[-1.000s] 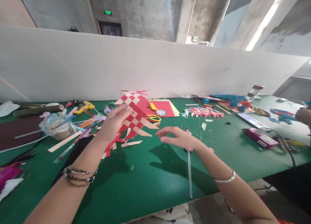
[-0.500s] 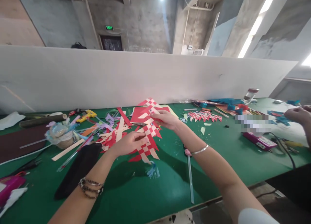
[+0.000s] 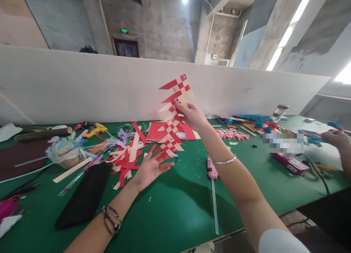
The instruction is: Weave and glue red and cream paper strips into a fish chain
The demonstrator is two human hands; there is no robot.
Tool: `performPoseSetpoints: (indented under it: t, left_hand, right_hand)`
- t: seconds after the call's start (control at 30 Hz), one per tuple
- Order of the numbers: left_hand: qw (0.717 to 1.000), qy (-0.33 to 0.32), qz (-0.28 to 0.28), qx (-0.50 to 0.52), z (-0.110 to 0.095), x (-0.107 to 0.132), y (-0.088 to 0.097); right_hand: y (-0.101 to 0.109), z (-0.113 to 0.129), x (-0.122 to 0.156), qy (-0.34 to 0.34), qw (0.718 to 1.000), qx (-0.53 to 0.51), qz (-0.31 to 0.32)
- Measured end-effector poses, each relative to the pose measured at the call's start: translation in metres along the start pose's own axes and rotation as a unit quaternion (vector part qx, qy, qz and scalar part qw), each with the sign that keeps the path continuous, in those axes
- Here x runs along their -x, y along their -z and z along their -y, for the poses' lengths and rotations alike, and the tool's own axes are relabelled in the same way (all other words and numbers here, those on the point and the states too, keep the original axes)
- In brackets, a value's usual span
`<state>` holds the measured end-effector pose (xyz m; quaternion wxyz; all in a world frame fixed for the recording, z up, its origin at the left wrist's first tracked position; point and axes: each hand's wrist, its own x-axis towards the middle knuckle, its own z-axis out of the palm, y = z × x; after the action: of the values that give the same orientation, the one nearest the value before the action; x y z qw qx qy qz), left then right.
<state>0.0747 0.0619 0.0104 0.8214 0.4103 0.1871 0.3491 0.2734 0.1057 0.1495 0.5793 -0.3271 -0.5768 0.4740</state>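
My right hand [image 3: 191,116] is raised above the green table [image 3: 175,205] and pinches a hanging string of red and cream woven paper fish [image 3: 173,114]. The string runs from above my fingers down to just over the table. My left hand [image 3: 150,167] is open below it, palm up with fingers spread, close to the lowest fish and holding nothing. A heap of loose red and cream paper strips [image 3: 128,154] lies on the table just left of that hand.
A pink glue gun [image 3: 211,170] with its long stick lies right of my arm. A black pouch [image 3: 86,194], yellow glue gun [image 3: 95,129], red card [image 3: 156,130], more woven pieces [image 3: 233,132] and craft clutter cover the table. Another person's hand [image 3: 336,138] works far right. A white partition [image 3: 82,88] backs the table.
My right hand has lifted the string of woven fish high off the table. My left hand has let go of it and opened beneath it.
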Motion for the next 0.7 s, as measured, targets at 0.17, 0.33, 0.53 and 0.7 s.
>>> performPoseSetpoints:
  t: [0.17, 0.33, 0.53, 0.7]
  left_hand:
    - [0.978, -0.083, -0.031, -0.191, 0.006, 0.002, -0.007]
    - [0.938, -0.093, -0.118, -0.313, 0.008, 0.003, -0.015]
    - [0.939, -0.083, -0.172, -0.286, 0.007, 0.004, -0.014]
    - [0.936, -0.072, -0.214, -0.271, 0.001, 0.004, -0.005]
  right_hand:
    - [-0.01, 0.008, -0.005, 0.02, 1.0, -0.008, -0.005]
    - [-0.016, 0.007, -0.007, 0.029, 1.0, -0.012, -0.001]
    - [-0.005, 0.011, -0.01, 0.063, 0.998, 0.015, -0.022]
    - [0.004, 0.023, -0.01, 0.086, 0.994, 0.064, -0.037]
